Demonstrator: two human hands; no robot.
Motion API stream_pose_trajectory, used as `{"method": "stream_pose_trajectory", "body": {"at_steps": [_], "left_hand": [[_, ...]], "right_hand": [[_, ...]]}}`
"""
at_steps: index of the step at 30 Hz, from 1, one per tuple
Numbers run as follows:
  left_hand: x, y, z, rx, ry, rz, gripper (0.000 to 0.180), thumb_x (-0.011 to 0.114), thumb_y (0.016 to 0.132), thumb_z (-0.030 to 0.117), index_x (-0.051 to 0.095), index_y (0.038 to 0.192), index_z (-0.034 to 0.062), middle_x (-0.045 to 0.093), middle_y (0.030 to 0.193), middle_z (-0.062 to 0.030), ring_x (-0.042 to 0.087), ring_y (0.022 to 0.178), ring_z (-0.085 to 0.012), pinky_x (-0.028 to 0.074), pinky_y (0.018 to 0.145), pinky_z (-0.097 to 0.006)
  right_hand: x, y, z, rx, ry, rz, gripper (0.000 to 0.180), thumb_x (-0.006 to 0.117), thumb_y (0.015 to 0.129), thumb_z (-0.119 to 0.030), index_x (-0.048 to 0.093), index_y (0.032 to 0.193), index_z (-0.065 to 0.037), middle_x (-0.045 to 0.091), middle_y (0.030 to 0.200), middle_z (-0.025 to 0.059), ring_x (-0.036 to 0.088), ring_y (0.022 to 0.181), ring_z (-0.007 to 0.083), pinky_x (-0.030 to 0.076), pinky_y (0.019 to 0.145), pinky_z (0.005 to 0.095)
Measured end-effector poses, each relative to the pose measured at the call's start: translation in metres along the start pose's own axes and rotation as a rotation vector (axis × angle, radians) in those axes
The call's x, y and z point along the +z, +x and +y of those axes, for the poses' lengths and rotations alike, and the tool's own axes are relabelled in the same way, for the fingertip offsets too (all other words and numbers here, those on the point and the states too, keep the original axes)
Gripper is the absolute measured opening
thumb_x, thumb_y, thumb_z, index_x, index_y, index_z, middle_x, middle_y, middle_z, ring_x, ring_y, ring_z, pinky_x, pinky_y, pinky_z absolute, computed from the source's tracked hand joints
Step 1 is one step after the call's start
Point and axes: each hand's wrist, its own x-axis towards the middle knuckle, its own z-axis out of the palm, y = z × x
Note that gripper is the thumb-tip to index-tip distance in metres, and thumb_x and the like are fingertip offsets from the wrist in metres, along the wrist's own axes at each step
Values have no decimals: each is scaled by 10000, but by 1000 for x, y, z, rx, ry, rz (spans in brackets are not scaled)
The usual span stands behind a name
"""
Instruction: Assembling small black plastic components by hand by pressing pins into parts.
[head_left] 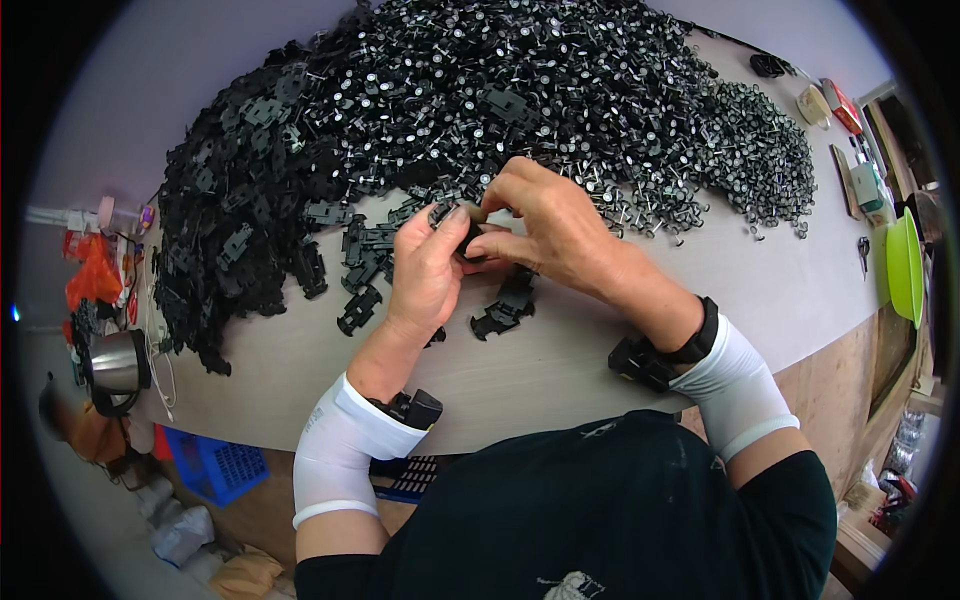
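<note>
My left hand (428,268) is closed around a small black plastic part (468,240), its thumb lying along the top. From the other side my right hand (555,228) pinches the same part with thumb and fingers, which hide most of its shape. Just below the hands, a few black plastic pieces shaped like toy-car bases (503,305) lie on the table. More such bases (368,250) are grouped beside my left hand. Beyond my fingers rises a big heap of small wheels on metal axles (460,100).
Black bases form a heap (240,180) at the left; loose metal axles (765,150) are piled at the right. Along the pale table's (740,270) right edge are a green basin (904,268) and scissors (863,252). A steel kettle (118,362) and blue crate (215,465) stand at left.
</note>
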Motion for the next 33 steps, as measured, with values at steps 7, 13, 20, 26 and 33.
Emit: {"method": "stream_pose_trajectory", "body": {"at_steps": [7,13,20,26,33], "left_hand": [[11,3,4,25,-159,-191,544,389,989,309,212,1416,22,398,1353,-175,511,1168,-256,483,937,-450],[-1,4,13,-76,-3,-124,628,409,939,524,476,1243,-21,642,931,-102,657,797,-194,553,690,-322],[-4,4,20,-72,772,21,144,587,901,136,620,868,-1,611,678,-27,513,476,-43,377,398,-177],[-2,-4,18,148,1321,-202,123,662,816,88,631,857,-24,620,666,-16,544,527,-62,405,462,-215],[-11,1,21,-18,853,-78,108,588,863,38,627,941,-26,613,720,-8,514,547,-38,402,472,-183]], "right_hand": [[-8,0,13,195,275,-101,190,693,730,-82,669,886,23,642,799,117,616,707,187,497,648,303],[-34,1,-6,415,449,-311,189,698,716,-80,684,869,32,665,704,115,601,608,146,487,583,286],[-19,-32,-41,-93,140,-710,144,656,745,-75,586,818,28,614,745,202,605,730,375,471,651,405],[-35,-24,-15,-92,32,-620,249,610,711,-9,646,957,10,643,835,180,627,785,331,497,703,391],[-17,-21,-2,-107,-113,-565,315,626,724,7,629,1030,-65,532,967,163,591,810,345,478,706,394]]}}
